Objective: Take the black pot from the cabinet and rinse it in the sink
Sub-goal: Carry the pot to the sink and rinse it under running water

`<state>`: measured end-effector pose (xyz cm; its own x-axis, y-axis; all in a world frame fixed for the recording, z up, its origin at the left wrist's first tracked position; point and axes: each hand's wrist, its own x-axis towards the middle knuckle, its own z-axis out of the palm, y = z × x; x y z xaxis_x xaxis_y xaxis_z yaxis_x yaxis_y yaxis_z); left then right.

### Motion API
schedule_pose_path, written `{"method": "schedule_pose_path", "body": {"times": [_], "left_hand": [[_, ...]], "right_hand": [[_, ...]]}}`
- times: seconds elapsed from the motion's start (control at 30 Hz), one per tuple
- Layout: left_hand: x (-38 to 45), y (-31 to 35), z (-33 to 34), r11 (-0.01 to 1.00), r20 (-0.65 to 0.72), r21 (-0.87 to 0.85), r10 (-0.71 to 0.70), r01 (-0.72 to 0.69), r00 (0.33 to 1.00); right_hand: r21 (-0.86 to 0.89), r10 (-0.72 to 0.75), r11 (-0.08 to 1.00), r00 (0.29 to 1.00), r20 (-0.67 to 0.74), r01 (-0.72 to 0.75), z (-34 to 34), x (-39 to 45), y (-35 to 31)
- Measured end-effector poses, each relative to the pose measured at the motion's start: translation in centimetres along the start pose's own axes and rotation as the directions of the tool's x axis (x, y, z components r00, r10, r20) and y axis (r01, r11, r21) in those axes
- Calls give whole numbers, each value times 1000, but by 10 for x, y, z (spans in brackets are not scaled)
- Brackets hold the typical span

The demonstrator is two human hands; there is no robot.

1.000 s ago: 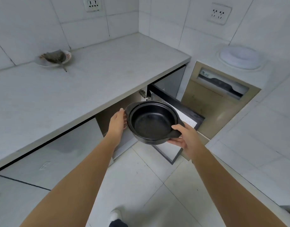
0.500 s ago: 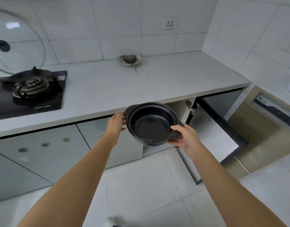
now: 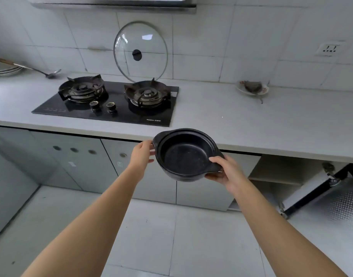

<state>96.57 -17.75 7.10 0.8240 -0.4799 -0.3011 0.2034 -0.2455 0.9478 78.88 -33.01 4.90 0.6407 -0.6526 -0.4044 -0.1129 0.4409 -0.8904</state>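
Note:
The black pot is round, empty and held in the air in front of the counter edge, tilted slightly toward me. My left hand grips its left lug handle. My right hand holds the right lug handle, thumb on top and fingers underneath. The cabinet stands open at the lower right, its door swung outward. No sink is in view.
A black two-burner gas hob sits in the grey countertop, with a glass lid leaning on the tiled wall behind it. A small dish is at the back right, plates and a ladle at the far left.
My view has swung left along the counter while both hands carry the pot; the open cabinet has slid to the right edge and the whole hob has come into view.

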Motion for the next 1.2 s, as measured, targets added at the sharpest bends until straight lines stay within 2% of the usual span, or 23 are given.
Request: {"method": "schedule_pose_path", "body": {"times": [0.37,0.6,0.8,1.03,1.2], "left_hand": [[9,-6,-112,997,-276,-68,8,-28,961],[-22,-18,-141,990,-501,-135,-35,-38,865],[-71,-34,-158,975,-687,-205,-79,-89,723],[-150,-68,-181,957,-858,-265,-181,-114,481],[-206,-92,-201,939,-909,-315,-257,-136,329]], "right_hand": [[-112,64,993,975,214,-40,116,41,12],[-222,108,975,904,414,-14,153,52,7],[-322,188,947,777,601,21,188,44,12],[-424,317,905,596,738,44,238,9,49],[-484,405,873,459,791,63,271,-31,81]]}}
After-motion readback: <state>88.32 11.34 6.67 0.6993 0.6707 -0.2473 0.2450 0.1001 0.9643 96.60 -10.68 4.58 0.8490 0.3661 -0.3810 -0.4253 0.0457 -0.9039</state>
